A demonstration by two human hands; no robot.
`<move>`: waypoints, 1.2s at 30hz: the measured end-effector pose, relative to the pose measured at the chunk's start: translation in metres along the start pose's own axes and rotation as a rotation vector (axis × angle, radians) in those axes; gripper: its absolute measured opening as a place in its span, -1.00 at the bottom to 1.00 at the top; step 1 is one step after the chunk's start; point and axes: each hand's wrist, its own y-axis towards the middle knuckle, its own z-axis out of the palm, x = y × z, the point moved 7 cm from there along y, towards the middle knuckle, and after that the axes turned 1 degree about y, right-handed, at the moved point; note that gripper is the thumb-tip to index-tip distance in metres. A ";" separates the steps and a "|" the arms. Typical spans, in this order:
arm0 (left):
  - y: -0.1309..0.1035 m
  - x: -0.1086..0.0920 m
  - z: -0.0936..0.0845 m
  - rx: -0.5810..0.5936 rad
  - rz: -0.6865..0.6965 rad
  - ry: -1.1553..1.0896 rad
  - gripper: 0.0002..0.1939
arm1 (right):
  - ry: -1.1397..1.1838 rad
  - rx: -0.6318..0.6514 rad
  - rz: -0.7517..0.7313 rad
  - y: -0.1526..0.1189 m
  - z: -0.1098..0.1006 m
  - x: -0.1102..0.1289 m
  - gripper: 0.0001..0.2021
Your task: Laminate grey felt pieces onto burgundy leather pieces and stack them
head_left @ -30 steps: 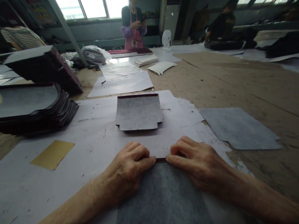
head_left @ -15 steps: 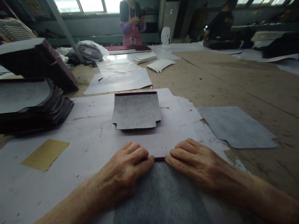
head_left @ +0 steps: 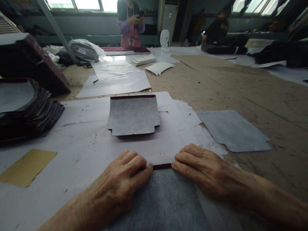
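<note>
A grey-backed fabric panel (head_left: 166, 199) lies flat in front of me, a dark maroon strip folded over along its far edge. My left hand (head_left: 127, 179) pinches that folded edge near its left end, thumb and curled fingers pressed together. At the right end my right hand (head_left: 204, 170) grips the same fold, fingers closed. Between my thumbs a short length of the maroon fold shows; the rest is hidden under the hands. Just beyond lies another grey-backed panel (head_left: 133, 115) with a maroon top edge and notched lower corners.
White paper (head_left: 79, 166) covers the work surface. To the left are a stack of panels (head_left: 43, 109) and a yellowish card (head_left: 29, 166); to the right, a grey panel (head_left: 233, 131). Farther off are white sheets (head_left: 115, 85), a small fan (head_left: 165, 40) and a person in a pink apron (head_left: 130, 35).
My hands have moved slightly apart along the folded edge, so more of the maroon strip shows between them. The view has shifted a little to the right.
</note>
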 end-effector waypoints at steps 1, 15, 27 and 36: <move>0.000 0.000 0.000 -0.004 0.002 -0.006 -0.68 | 0.004 -0.013 0.013 -0.002 -0.001 -0.001 -0.68; -0.001 -0.002 0.005 0.073 0.028 0.074 -0.68 | -0.040 -0.049 0.004 -0.014 0.000 -0.002 -0.72; -0.001 -0.003 0.005 0.047 0.048 0.037 -0.69 | 0.000 -0.191 0.181 -0.026 0.000 -0.003 -0.78; 0.001 -0.005 0.008 0.061 0.077 0.099 -0.69 | -0.086 -0.364 0.490 -0.015 -0.032 -0.014 -0.79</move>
